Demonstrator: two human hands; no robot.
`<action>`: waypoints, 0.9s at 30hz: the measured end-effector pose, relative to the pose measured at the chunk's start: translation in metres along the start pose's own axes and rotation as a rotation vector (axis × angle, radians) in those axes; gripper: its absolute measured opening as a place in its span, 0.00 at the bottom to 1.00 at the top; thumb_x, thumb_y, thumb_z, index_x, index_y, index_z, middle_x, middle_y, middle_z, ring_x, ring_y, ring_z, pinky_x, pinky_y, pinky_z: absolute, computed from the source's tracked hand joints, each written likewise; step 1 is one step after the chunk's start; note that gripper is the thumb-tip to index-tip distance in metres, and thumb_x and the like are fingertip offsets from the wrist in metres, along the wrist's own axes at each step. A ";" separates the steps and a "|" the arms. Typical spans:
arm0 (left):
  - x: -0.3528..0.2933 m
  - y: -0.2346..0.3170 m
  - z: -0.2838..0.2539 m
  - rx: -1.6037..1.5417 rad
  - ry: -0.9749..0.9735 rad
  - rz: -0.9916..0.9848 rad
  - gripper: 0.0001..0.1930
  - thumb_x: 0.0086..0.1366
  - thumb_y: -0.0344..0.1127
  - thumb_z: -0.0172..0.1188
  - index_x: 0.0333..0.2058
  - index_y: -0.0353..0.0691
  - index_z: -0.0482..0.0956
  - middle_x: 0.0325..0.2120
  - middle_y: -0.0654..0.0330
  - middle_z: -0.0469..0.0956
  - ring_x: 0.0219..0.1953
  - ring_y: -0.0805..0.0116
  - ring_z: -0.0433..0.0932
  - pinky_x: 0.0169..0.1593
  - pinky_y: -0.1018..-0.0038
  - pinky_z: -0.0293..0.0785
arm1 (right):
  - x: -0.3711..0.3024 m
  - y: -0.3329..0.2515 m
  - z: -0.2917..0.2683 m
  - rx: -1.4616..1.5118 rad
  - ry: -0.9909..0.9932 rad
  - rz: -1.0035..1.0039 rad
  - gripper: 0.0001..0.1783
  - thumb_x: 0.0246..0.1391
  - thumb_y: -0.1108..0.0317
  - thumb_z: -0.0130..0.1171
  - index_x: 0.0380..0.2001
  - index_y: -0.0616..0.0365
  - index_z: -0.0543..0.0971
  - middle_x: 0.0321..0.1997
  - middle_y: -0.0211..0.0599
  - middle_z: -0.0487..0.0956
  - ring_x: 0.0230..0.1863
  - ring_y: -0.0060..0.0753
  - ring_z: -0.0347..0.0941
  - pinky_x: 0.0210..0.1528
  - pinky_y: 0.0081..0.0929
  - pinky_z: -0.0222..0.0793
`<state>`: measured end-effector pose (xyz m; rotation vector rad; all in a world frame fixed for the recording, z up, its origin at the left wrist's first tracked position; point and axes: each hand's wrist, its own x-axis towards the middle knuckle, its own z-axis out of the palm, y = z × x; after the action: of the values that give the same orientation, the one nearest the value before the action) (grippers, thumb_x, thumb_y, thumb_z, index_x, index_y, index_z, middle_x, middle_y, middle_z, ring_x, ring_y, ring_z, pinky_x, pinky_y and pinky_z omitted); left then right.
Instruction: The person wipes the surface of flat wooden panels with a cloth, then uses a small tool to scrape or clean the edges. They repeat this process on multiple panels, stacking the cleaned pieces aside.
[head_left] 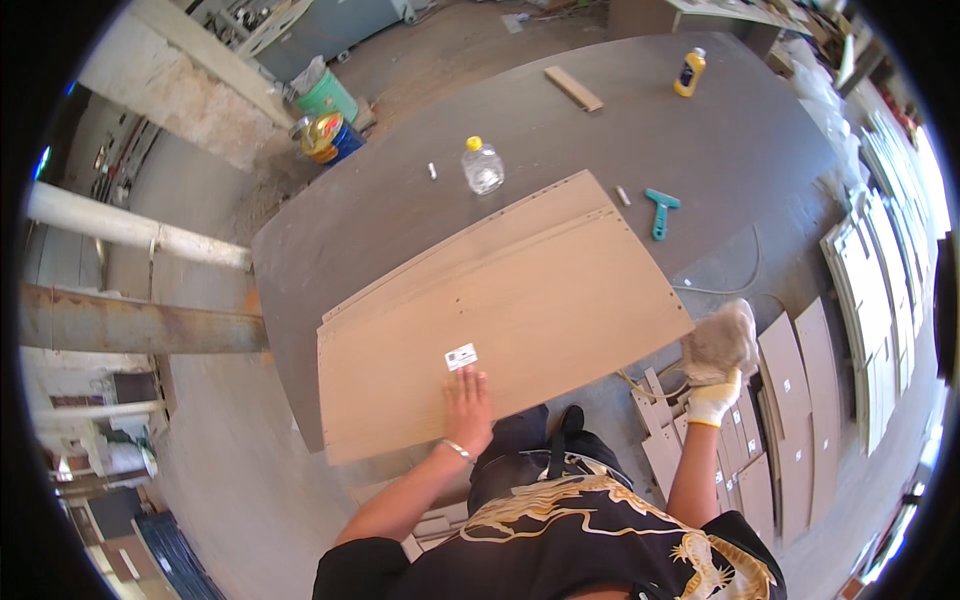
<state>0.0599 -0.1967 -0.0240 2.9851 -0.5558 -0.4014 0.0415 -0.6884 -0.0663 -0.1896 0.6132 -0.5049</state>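
Below mid-frame, the left hand [468, 408] rests flat on a board [520, 325], grip released; farther right, the right hand [714, 394] clutches a rag [721, 343].

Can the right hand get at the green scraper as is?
Probably, with a forward reach: the scraper lies uncovered on the table, clear of the board. The right hand seems occupied by a rag, though, so grasping may mean freeing it first.

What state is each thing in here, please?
Top panel: lying flat, labelled
Left hand: bare, flat on panel
Right hand: gloved, grip hidden by beige cloth
Clear bottle: upright, capped
Yellow bottle: upright, capped
Teal scraper: lying down
Brown strip: lying flat
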 end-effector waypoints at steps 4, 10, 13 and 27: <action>0.019 -0.056 -0.150 -0.157 -0.332 -0.113 0.36 0.61 0.31 0.63 0.70 0.36 0.70 0.55 0.35 0.82 0.60 0.38 0.81 0.63 0.48 0.77 | -0.034 -0.062 -0.035 0.007 0.058 -0.135 0.37 0.73 0.46 0.46 0.78 0.51 0.66 0.82 0.47 0.65 0.81 0.63 0.58 0.82 0.69 0.50; 0.211 -0.208 -0.242 -0.455 0.292 -0.050 0.14 0.66 0.41 0.71 0.39 0.36 0.84 0.36 0.46 0.86 0.37 0.43 0.82 0.43 0.58 0.77 | -0.080 -0.039 -0.093 0.054 0.293 -0.101 0.34 0.73 0.49 0.46 0.76 0.51 0.67 0.79 0.45 0.69 0.77 0.58 0.66 0.79 0.62 0.60; 0.319 -0.257 -0.198 -0.390 0.339 -0.243 0.27 0.72 0.61 0.62 0.37 0.37 0.86 0.35 0.47 0.87 0.39 0.43 0.84 0.46 0.55 0.76 | -0.108 0.004 -0.095 0.057 0.195 -0.134 0.35 0.71 0.50 0.52 0.76 0.51 0.68 0.77 0.46 0.71 0.76 0.60 0.66 0.78 0.65 0.60; 0.334 -0.255 -0.013 -0.275 0.183 -0.246 0.25 0.76 0.55 0.59 0.42 0.34 0.87 0.54 0.42 0.84 0.58 0.41 0.79 0.58 0.46 0.73 | -0.104 0.203 0.027 -1.700 -0.112 -0.601 0.21 0.66 0.61 0.58 0.60 0.54 0.80 0.64 0.51 0.79 0.61 0.52 0.77 0.61 0.47 0.72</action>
<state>0.4514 -0.0806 -0.1237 2.7875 -0.1050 -0.1971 0.0647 -0.4601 -0.0568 -2.0400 0.7343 -0.4132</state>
